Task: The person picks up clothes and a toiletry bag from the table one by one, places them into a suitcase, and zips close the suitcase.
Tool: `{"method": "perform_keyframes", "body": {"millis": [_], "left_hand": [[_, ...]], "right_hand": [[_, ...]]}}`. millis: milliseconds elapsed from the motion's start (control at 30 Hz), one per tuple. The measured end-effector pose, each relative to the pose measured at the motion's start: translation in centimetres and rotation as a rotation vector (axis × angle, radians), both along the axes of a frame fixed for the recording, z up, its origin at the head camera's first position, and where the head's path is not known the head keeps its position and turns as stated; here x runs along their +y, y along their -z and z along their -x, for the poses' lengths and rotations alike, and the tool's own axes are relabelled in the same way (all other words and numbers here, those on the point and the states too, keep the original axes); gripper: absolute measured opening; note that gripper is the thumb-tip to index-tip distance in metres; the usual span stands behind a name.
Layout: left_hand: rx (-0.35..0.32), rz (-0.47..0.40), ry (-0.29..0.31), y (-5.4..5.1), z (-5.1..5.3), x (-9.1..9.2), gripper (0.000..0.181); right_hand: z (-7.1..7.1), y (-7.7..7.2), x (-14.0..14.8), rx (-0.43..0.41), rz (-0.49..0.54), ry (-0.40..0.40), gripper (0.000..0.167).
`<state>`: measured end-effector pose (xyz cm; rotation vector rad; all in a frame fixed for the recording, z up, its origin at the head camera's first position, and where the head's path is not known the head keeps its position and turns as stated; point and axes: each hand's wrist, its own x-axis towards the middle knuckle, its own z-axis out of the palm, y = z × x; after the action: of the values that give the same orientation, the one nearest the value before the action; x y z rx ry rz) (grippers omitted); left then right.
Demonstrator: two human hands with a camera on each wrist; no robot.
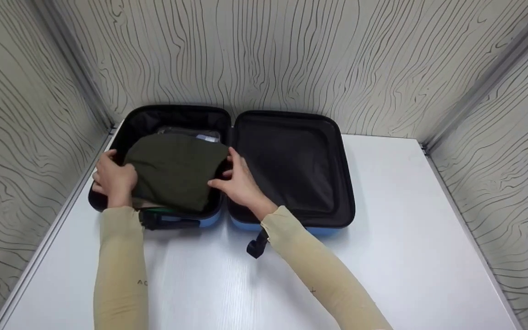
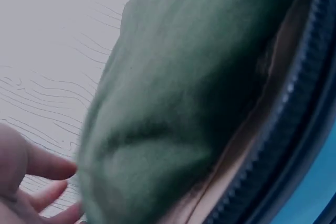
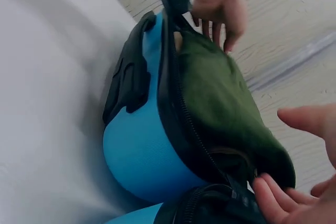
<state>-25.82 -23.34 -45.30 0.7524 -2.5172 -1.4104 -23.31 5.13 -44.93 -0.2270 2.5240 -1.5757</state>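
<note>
A dark green folded cloth (image 1: 177,167), seemingly a garment, lies bulging over the left half of an open blue suitcase (image 1: 209,222). At its left edge is my left hand (image 1: 115,176); in the left wrist view the fingertips (image 2: 65,169) touch or nearly touch the fabric. My right hand (image 1: 241,183) is at the cloth's right edge, thumb apart from the fingers. In the right wrist view its lower fingers (image 3: 273,198) reach the cloth's overhanging edge, without a pinch. Beneath the cloth, a beige item (image 2: 181,208) shows along the zipper.
The suitcase's right half (image 1: 287,165) lies open with a black lining. Behind the cloth is a clear-looking packet (image 1: 209,136). A black strap end (image 1: 257,247) hangs in front. Wood-patterned panels (image 1: 245,55) enclose the white table (image 1: 406,206) at the back and sides.
</note>
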Motion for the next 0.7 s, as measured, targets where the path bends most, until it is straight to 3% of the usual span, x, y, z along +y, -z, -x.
{"method": "perform_keyframes", "body": {"millis": [67,167,267,367,467,700], "left_hand": [[0.03,0.04,0.072,0.0,0.0,0.1,0.063],[0.029,0.066,0.232,-0.2,0.1,0.3,0.063],[-0.055,0.039,0.404,-0.4,0.2,0.4,0.063],[-0.159,0.016,0.518,-0.3,0.3,0.5,0.07],[-0.21,0.051,0.555,-0.1,0.3,0.8,0.072],[-0.215,0.085,0.523,0.8,0.0,1.5,0.071]], "right_hand": [[-0.3,-0.1,-0.2,0.081,-0.1,-0.019,0.092],[-0.5,-0.1,-0.4,0.152,-0.236,-0.094,0.085],[-0.7,0.2,-0.6,0.156,-0.351,-0.175,0.085],[-0.7,0.7,-0.7,0.128,-0.449,-0.228,0.088],[-0.7,1.3,-0.8,0.112,-0.522,-0.261,0.087],[-0.5,2.1,-0.9,0.115,-0.558,-0.289,0.083]]}}
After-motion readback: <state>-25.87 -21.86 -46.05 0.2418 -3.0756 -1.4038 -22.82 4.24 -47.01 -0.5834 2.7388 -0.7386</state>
